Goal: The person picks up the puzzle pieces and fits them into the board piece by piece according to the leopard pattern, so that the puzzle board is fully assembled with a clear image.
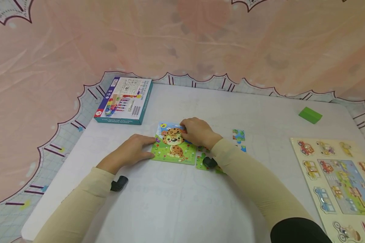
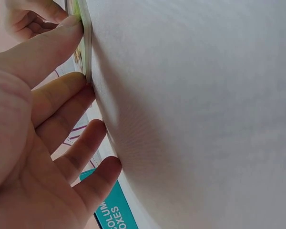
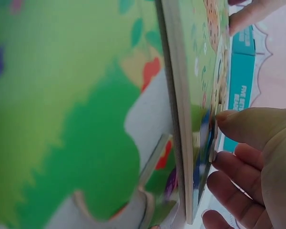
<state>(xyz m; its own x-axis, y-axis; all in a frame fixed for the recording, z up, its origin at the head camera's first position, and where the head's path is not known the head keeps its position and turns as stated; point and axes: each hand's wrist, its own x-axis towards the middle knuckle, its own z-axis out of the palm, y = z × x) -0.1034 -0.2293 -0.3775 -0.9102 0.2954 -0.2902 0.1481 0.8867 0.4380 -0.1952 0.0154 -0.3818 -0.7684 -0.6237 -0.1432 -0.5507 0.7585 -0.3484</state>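
Observation:
A square jigsaw puzzle [image 1: 173,152] with a spotted leopard cub on green grass lies on the white table. My left hand [image 1: 130,151] rests at its left side, thumb and index fingertips against the edge [image 2: 87,52], the other fingers spread. At the puzzle's upper right, my right hand [image 1: 199,131] pinches a puzzle piece [image 3: 212,140] between thumb and fingers; the hand hides most of that piece in the head view. Loose puzzle pieces [image 1: 239,135] lie right of the puzzle, with green ones [image 1: 199,162] partly under the right forearm.
A teal-sided box [image 1: 126,101] sits at the back left of the table. A green block [image 1: 310,115] lies at the back right. Nearer on the right is a wooden picture board [image 1: 301,165] with vehicle and animal shapes. Patterned cloth hangs behind the table.

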